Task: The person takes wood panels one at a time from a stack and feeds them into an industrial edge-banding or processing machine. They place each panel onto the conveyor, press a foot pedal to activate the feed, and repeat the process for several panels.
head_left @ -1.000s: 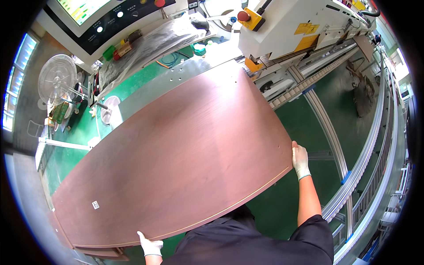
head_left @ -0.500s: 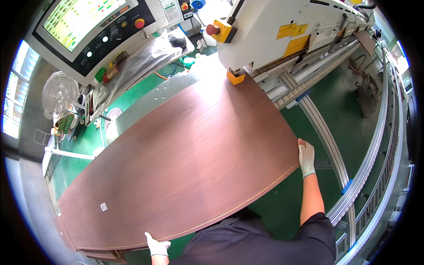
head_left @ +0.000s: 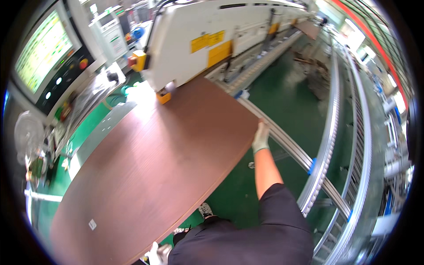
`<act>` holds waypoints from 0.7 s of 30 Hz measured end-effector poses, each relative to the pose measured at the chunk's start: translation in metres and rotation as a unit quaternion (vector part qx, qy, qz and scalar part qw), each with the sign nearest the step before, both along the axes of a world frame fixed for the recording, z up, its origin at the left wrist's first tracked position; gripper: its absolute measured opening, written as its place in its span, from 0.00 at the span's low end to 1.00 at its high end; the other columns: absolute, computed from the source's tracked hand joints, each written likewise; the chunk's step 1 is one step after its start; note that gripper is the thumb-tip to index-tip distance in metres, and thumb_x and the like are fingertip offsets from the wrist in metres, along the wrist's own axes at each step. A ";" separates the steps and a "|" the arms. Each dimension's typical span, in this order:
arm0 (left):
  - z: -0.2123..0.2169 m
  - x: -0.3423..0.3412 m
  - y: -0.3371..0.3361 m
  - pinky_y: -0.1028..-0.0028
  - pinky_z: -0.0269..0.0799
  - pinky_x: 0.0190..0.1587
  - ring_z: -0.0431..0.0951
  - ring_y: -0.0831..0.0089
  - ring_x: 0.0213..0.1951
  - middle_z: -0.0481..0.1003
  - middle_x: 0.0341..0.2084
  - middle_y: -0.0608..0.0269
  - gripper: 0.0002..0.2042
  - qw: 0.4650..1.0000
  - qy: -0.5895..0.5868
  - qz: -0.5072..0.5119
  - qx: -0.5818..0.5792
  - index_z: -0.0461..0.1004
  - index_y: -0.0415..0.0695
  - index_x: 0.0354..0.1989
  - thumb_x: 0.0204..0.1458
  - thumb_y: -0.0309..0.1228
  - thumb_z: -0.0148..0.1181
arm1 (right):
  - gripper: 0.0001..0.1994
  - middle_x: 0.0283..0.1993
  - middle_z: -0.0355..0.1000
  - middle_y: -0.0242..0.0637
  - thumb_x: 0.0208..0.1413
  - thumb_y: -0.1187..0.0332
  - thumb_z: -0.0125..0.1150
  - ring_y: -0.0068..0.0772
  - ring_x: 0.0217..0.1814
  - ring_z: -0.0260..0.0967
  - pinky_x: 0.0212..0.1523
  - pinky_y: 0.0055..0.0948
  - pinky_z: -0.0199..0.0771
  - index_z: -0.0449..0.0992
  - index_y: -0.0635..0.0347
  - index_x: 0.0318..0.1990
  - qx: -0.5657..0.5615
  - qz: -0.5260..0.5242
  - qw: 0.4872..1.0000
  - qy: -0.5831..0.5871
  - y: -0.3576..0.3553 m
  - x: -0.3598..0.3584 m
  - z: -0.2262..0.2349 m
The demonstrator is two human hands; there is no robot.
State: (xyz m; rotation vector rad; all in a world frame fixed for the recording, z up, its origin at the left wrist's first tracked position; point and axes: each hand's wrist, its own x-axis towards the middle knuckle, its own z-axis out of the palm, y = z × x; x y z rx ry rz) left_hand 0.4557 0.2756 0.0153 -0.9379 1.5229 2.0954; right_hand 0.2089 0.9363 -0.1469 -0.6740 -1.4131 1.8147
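Observation:
A large brown wooden panel [head_left: 150,163] lies flat in front of me, reaching from the lower left up to a big white machine [head_left: 212,39]. My right hand [head_left: 261,137], in a light glove, grips the panel's right edge with the arm stretched out. My left hand [head_left: 157,254], also gloved, holds the panel's near edge at the bottom of the view, partly cut off. The panel's far end sits under the machine's intake by a small yellow block [head_left: 164,96].
A control panel with a lit screen and buttons [head_left: 44,62] stands at the left. A metal guide rail [head_left: 282,137] runs beside the right hand, and roller conveyors [head_left: 353,145] curve along the right. A fan [head_left: 27,132] stands at far left. The floor is green.
The panel has slid forward toward the white machine, its far end now under the intake. My right hand moved forward along with its edge; my head has turned up and right.

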 end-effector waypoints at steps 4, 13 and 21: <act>0.029 0.030 -0.064 0.55 0.55 0.69 0.71 0.40 0.58 0.71 0.55 0.31 0.30 0.842 0.069 -0.300 -0.443 0.73 0.38 0.58 0.48 0.41 0.68 | 0.26 0.65 0.62 0.36 0.67 0.58 0.54 0.33 0.67 0.59 0.70 0.40 0.58 0.59 0.58 0.67 -0.175 0.069 0.982 0.032 -0.199 0.028 0.060; -0.010 0.014 -0.146 0.47 0.46 0.75 0.48 0.44 0.76 0.46 0.77 0.48 0.48 0.314 -0.077 -0.499 -0.804 0.46 0.52 0.78 0.50 0.57 0.59 | 0.22 0.55 0.74 0.40 0.55 0.58 0.71 0.38 0.62 0.69 0.63 0.43 0.71 0.76 0.60 0.54 -0.433 0.043 0.882 -0.179 -0.378 0.110 0.007; -0.005 -0.027 -0.062 0.36 0.42 0.72 0.43 0.35 0.75 0.46 0.75 0.41 0.60 0.491 0.023 -0.484 -0.724 0.47 0.48 0.77 0.34 0.54 0.75 | 0.16 0.70 0.63 0.41 0.65 0.57 0.55 0.43 0.71 0.59 0.72 0.48 0.58 0.78 0.50 0.55 -0.437 -0.005 0.890 -0.131 -0.275 0.080 0.022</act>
